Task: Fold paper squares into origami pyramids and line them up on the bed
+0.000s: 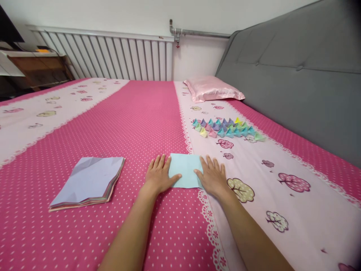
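Observation:
A light blue sheet of paper [186,169] lies flat on the bedspread in front of me. My left hand [160,175] rests palm down at its left edge, fingers spread and thumb on the paper. At the right edge my right hand [213,177] also lies flat, its thumb touching the sheet. Off to the left is a stack of coloured paper [88,180] with a pale lavender sheet on top. Beyond my right hand, several small folded paper boats [225,128] in blue, purple, pink, green and yellow stand in rows.
The pink dotted bedspread [141,109] has pale bands printed with trees. A pink pillow [214,88] lies at the far right, beside the grey padded headboard [299,75]. Against the back wall is a white radiator [113,54]; a wooden desk [36,67] stands far left.

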Available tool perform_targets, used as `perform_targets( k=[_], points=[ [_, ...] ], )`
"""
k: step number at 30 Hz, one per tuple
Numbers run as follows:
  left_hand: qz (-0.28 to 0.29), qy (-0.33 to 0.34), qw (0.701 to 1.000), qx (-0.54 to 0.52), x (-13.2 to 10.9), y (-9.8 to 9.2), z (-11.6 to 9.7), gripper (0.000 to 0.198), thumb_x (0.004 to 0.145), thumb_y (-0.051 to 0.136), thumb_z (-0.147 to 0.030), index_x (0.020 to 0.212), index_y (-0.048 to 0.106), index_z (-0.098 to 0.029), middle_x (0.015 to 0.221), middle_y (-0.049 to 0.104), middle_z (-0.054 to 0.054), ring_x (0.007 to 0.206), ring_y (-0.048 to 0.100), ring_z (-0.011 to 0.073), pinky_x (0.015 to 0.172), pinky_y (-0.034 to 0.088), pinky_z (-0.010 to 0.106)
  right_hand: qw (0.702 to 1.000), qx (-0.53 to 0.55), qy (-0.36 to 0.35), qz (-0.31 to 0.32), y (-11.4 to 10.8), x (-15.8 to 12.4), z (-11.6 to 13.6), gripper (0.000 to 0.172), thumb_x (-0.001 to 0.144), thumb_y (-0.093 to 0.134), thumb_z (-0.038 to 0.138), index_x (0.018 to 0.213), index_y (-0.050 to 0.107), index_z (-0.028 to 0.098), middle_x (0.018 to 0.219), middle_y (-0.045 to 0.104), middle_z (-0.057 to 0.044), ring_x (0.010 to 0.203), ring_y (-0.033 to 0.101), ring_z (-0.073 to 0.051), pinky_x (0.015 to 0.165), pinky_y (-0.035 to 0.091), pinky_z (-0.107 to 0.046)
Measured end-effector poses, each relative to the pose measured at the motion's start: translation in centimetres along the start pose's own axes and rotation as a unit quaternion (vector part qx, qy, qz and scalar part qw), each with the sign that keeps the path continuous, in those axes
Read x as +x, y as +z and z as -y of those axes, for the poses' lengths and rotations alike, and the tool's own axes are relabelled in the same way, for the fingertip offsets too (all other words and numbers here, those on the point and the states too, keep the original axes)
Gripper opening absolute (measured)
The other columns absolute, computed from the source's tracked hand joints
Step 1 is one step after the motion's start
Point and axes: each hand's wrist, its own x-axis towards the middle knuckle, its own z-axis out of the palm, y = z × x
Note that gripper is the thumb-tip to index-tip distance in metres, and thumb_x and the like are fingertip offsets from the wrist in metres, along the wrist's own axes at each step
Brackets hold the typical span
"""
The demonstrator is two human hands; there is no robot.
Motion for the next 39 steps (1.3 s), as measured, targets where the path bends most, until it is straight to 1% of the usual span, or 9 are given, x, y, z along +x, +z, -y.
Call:
perform_targets(
  k=[4,7,10,14,17,20,25,31,39],
  points=[
    [-0.09,-0.025,0.995,-0.029,0.2,-0.8,-0.1,0.058,0.084,0.037,-0.044,0.13,0.04,-0.008,0.136,0.04,0.019,0.127,0.034,0.0303,0.103,0.023,0.041,0.997,0.044,0.051,-0.044,-1.7,0.5,-0.7,0.059,0.083,0.042,0.024,0.139,0.028,0.011,0.144,0.027,-0.018,0.127,0.032,-0.035,0.1,0.027,-0.048],
    [-0.157,-0.039,0.98,-0.117,0.5,-1.3,-0.2,0.045,0.086,0.036,-0.036,0.118,0.053,-0.01,0.11,0.059,0.018,0.102,0.055,0.0281,0.086,0.039,0.037,0.987,0.132,0.068,-0.064,-3.1,0.7,-1.6,0.06,0.08,0.045,0.022,0.138,0.031,0.018,0.126,0.051,-0.015,0.111,0.05,-0.031,0.091,0.037,-0.044],
    [-0.146,-0.039,0.964,-0.218,0.7,-1.3,-0.3,0.04,0.084,0.041,-0.036,0.111,0.059,-0.013,0.083,0.063,0.011,0.077,0.059,0.0235,0.072,0.042,0.033,0.968,0.243,0.069,-0.011,-3.9,0.7,-2.4,0.059,0.078,0.05,0.031,0.135,0.036,0.021,0.086,0.066,-0.007,0.085,0.06,-0.026,0.081,0.042,-0.041],
    [-0.099,-0.047,0.95,-0.293,0.7,-1.2,-0.4,0.044,0.077,0.053,-0.037,0.114,0.058,-0.014,0.065,0.058,0.004,0.062,0.054,0.0193,0.061,0.04,0.03,0.911,0.401,0.044,0.079,-4.1,0.3,-2.7,0.066,0.073,0.06,0.035,0.134,0.038,0.026,0.068,0.061,0.001,0.067,0.057,-0.018,0.069,0.044,-0.034],
    [-0.047,-0.05,0.917,-0.393,0.6,-1.1,-0.3,0.063,0.066,0.066,-0.034,0.123,0.051,-0.012,0.062,0.054,0.0,0.058,0.052,0.0166,0.056,0.04,0.029,0.863,0.486,0.022,0.136,-4.0,0.3,-2.6,0.065,0.069,0.065,0.032,0.131,0.042,0.025,0.062,0.054,0.005,0.062,0.054,-0.013,0.064,0.044,-0.029],
    [0.002,-0.044,0.847,-0.529,0.5,-1.2,-0.3,0.077,0.056,0.073,-0.019,0.127,0.045,-0.01,0.067,0.055,0.0,0.061,0.053,0.0148,0.059,0.044,0.029,0.817,0.543,0.03,0.191,-3.9,0.6,-2.6,0.059,0.065,0.069,0.027,0.121,0.054,0.021,0.071,0.059,0.003,0.068,0.056,-0.012,0.067,0.046,-0.028],
    [0.075,-0.05,0.75,-0.655,0.3,-1.4,-0.9,0.074,0.051,0.072,-0.005,0.122,0.051,-0.01,0.087,0.065,0.008,0.074,0.059,0.0162,0.07,0.048,0.032,0.769,0.603,0.043,0.207,-3.7,0.9,-2.3,0.049,0.057,0.074,0.02,0.106,0.065,0.023,0.097,0.067,-0.003,0.087,0.06,-0.016,0.08,0.047,-0.03],
    [0.112,-0.011,0.728,-0.676,0.2,-1.1,-1.6,0.066,0.052,0.074,-0.007,0.116,0.058,-0.011,0.092,0.068,0.011,0.076,0.062,0.0171,0.069,0.05,0.031,0.752,0.632,0.046,0.181,-3.6,0.5,-1.3,0.053,0.054,0.077,0.018,0.105,0.065,0.023,0.102,0.067,-0.004,0.083,0.064,-0.018,0.073,0.052,-0.032],
    [-0.002,-0.004,0.722,-0.692,0.4,-1.4,-2.2,0.053,0.049,0.076,-0.011,0.101,0.067,-0.011,0.094,0.068,0.01,0.07,0.061,0.0163,0.061,0.05,0.027,0.75,0.649,0.018,0.128,-3.6,0.5,-0.5,0.057,0.053,0.078,0.022,0.108,0.063,0.02,0.089,0.069,-0.004,0.075,0.065,-0.018,0.068,0.053,-0.031]
  ],
)
